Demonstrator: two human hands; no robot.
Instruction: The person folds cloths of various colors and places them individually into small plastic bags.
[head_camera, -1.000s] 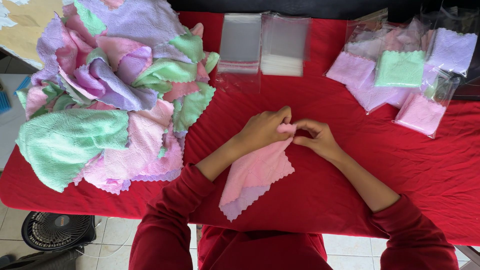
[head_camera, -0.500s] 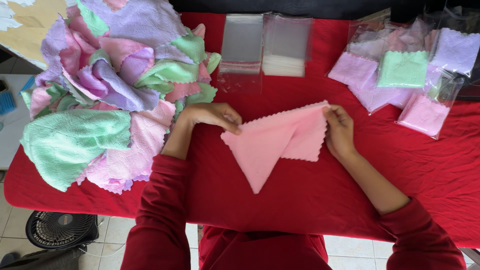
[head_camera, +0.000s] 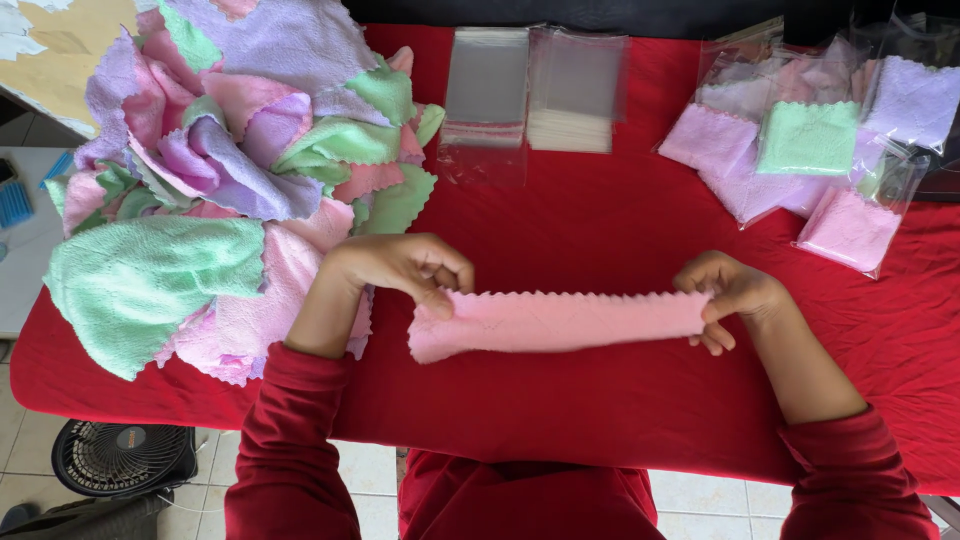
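pink cloth (head_camera: 560, 322) folded to a strip, stretched between hands, left hand (head_camera: 405, 268) pinching one end, right hand (head_camera: 728, 296) pinching the other

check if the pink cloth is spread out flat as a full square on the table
No: the pink cloth is folded into a long narrow strip, pinched at its ends by the left hand and right hand.
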